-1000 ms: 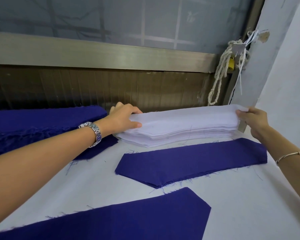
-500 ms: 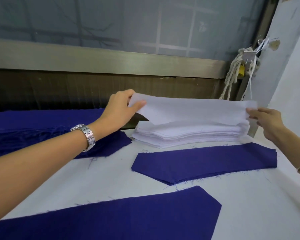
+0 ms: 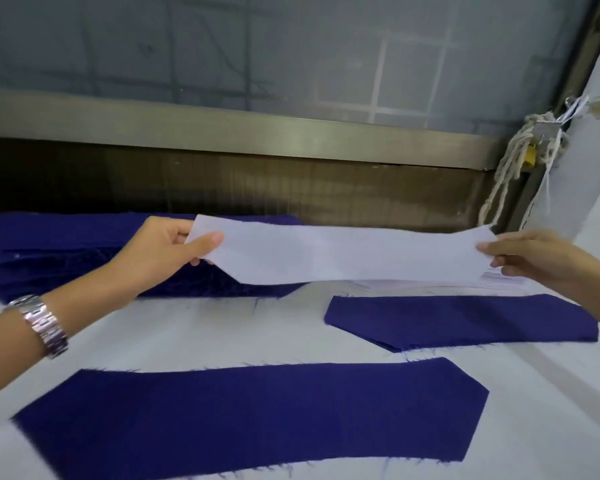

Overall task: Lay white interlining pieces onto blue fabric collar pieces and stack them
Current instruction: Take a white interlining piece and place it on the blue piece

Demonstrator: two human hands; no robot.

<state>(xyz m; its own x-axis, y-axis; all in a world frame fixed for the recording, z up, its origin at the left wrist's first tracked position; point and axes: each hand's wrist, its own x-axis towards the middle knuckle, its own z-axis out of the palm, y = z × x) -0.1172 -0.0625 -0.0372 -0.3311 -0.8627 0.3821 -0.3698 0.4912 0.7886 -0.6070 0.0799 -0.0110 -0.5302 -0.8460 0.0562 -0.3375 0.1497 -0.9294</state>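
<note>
A single white interlining piece [image 3: 343, 254] hangs stretched in the air, pinched at its left end by my left hand [image 3: 167, 251] and at its right end by my right hand [image 3: 530, 258]. Below its right end, a sliver of the white interlining stack [image 3: 499, 280] shows. Two blue collar pieces lie flat on the white table: a smaller-looking far one [image 3: 465, 322] at the right and a large near one [image 3: 257, 414] in front. A pile of blue fabric [image 3: 66, 251] lies at the back left, partly behind my left hand.
The white table surface [image 3: 187, 334] runs under everything, with loose blue threads on it. A metal rail [image 3: 222, 126] and dark panel stand behind. A knotted white rope [image 3: 510, 168] hangs by the white wall at the right.
Both hands have lifted one interlining piece off the white stack and carried it leftward and toward me. The view has shifted, so the blue pieces sit further right.
</note>
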